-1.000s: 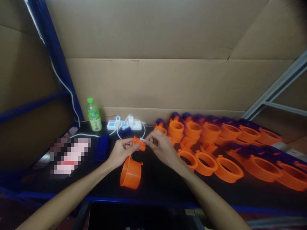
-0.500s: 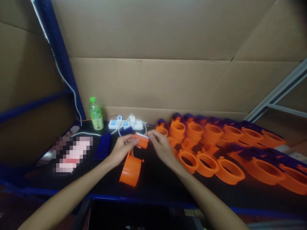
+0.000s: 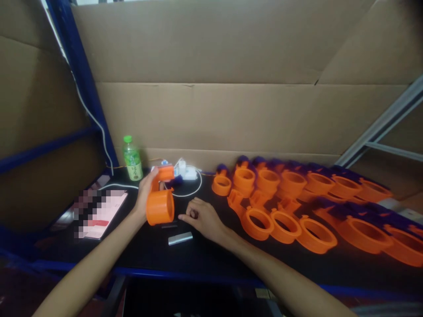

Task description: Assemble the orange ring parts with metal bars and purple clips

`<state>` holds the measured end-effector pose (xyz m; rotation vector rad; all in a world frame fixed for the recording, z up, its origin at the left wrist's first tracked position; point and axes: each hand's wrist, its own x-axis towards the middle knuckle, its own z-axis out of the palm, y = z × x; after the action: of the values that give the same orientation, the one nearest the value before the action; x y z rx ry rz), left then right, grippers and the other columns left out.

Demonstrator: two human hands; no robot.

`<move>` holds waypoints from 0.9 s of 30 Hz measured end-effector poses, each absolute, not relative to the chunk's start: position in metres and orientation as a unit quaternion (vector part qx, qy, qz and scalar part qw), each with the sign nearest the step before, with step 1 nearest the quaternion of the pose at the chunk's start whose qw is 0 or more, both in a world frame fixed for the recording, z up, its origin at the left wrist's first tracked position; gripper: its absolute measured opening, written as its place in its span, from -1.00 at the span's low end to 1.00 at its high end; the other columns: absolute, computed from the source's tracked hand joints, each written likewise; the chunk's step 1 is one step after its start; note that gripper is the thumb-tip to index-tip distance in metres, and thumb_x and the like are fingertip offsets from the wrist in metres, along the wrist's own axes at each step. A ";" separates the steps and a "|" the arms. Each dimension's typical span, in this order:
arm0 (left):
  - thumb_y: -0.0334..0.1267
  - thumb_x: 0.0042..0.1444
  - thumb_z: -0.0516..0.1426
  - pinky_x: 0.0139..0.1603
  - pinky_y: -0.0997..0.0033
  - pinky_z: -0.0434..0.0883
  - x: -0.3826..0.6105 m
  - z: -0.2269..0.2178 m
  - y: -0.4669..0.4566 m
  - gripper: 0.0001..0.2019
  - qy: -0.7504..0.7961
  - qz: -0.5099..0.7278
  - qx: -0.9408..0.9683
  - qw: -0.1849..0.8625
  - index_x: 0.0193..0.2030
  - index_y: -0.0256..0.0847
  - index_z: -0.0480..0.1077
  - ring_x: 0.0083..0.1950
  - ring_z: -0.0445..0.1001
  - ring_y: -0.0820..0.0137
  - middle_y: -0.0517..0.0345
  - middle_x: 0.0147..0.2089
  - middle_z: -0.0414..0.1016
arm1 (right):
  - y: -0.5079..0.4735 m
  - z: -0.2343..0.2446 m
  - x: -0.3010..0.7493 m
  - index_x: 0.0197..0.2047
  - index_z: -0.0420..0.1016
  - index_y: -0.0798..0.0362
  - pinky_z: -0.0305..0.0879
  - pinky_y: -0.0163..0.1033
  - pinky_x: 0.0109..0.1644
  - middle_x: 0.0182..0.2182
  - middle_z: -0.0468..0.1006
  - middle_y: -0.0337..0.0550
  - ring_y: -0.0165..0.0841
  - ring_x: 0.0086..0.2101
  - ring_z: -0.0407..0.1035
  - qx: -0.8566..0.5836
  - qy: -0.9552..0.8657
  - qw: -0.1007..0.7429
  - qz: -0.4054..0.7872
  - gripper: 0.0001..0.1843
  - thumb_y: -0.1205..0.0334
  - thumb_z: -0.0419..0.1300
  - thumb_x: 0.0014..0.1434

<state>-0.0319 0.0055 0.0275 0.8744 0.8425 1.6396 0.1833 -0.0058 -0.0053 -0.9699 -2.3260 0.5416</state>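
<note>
My left hand point(image 3: 144, 191) is closed around the arm of an orange plastic part point(image 3: 160, 208) with a wide hollow ring below and a small block on top. It is held up above the black bench top, left of centre. To its right, my right hand point(image 3: 205, 218) hovers low with its fingers curled in and the thumb pointing left; the inside of the palm is hidden. A silver flat strip point(image 3: 180, 238) lies just left of and below this hand. Close to the thumb is a thin dark strip point(image 3: 169, 225), partly hidden behind the orange ring.
Rows of similar orange ring parts point(image 3: 286, 226), several with dark blue pieces behind them, fill the right side. A green-capped bottle point(image 3: 133, 158) and a white power strip point(image 3: 190, 172) with cables stand at the back. A phone point(image 3: 105, 215) lies left. A cardboard wall point(image 3: 211, 114) rises behind.
My left hand has moved left and up with the orange part, turning it. My right hand has left the part's top block and come down. The silver strip now shows on the bench.
</note>
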 end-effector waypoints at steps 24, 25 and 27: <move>0.06 0.02 0.28 -0.68 0.51 0.19 -0.019 0.018 0.002 -0.64 0.348 0.660 0.397 0.535 -0.39 -0.26 0.46 -0.71 0.20 0.55 0.31 -0.68 0.26 | -0.021 0.000 0.173 -0.09 0.50 0.02 0.25 -0.33 -0.27 -0.24 0.53 -0.18 -0.39 -0.31 0.42 -0.305 -0.934 0.142 0.117 -0.75 0.10 0.28 0.21; 0.06 0.02 0.28 -0.68 0.51 0.19 -0.019 0.018 0.003 -0.64 0.347 0.662 0.393 0.536 -0.38 -0.26 0.47 -0.71 0.20 0.55 0.30 -0.68 0.27 | -0.020 0.000 0.175 -0.09 0.50 0.02 0.26 -0.34 -0.26 -0.24 0.53 -0.18 -0.39 -0.31 0.42 -0.302 -0.935 0.143 0.121 -0.76 0.09 0.26 0.23; 0.05 0.02 0.28 -0.68 0.51 0.18 -0.020 0.018 0.004 -0.64 0.345 0.667 0.383 0.538 -0.36 -0.26 0.48 -0.71 0.18 0.55 0.30 -0.67 0.27 | -0.016 0.003 0.180 -0.08 0.51 0.00 0.26 -0.35 -0.26 -0.27 0.52 -0.20 -0.42 -0.33 0.41 -0.297 -0.930 0.166 0.139 -0.77 0.07 0.21 0.27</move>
<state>-0.0197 0.0041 0.0184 0.9103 0.8210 1.5871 0.1802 -0.0160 0.0033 -0.8444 -2.6490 0.3948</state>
